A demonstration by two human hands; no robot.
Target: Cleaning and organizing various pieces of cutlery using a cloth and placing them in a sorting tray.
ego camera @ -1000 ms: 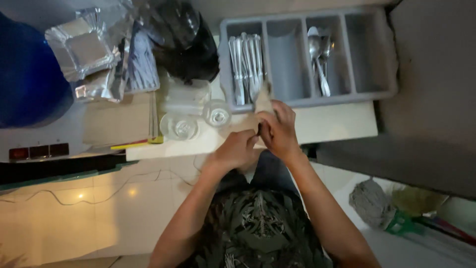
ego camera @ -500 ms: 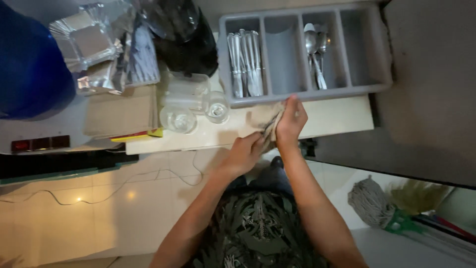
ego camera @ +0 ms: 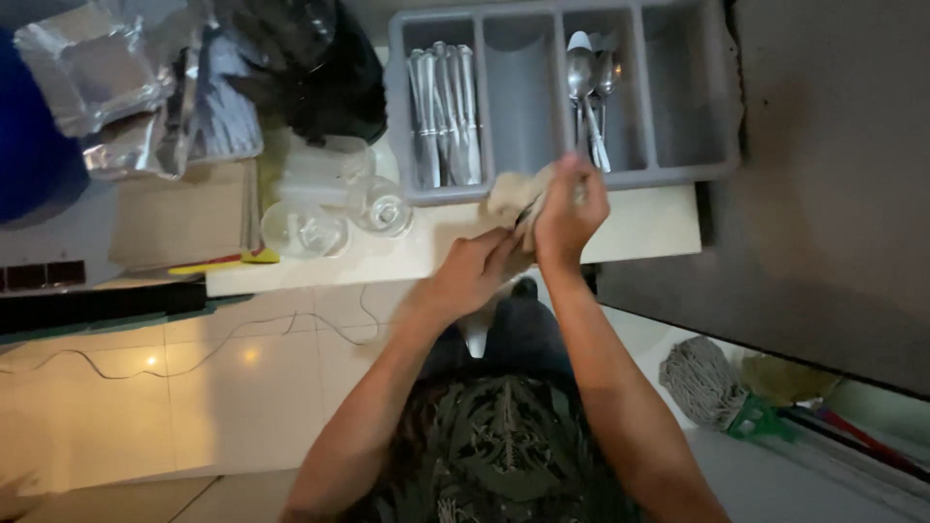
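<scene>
The pale desk (ego camera: 639, 228) runs across the upper half of the frame, with a tiled floor (ego camera: 145, 387) below it at lower left. At the far upper left sits a big blue container (ego camera: 34, 145), and beside it a crumpled heap of foil trays (ego camera: 107, 77). The grey cutlery tray (ego camera: 697, 97) fills the upper centre: a bundle of knives (ego camera: 444, 107) lies in its left compartment, the next one looks bare, and spoons (ego camera: 586, 82) lie in the third. A mop head (ego camera: 702, 383) rests on the floor at lower right. Clear glasses (ego camera: 378, 205) stand on the desk just left of the tray. Since a moment ago the right hand (ego camera: 572, 208) has risen from the desk edge up to the tray's front wall, closed around a beige cloth (ego camera: 513, 192) and what looks like a piece of cutlery wrapped in it, now right below the spoon compartment. The left hand (ego camera: 475, 273) has dropped back a little and grips the cloth's lower end.
</scene>
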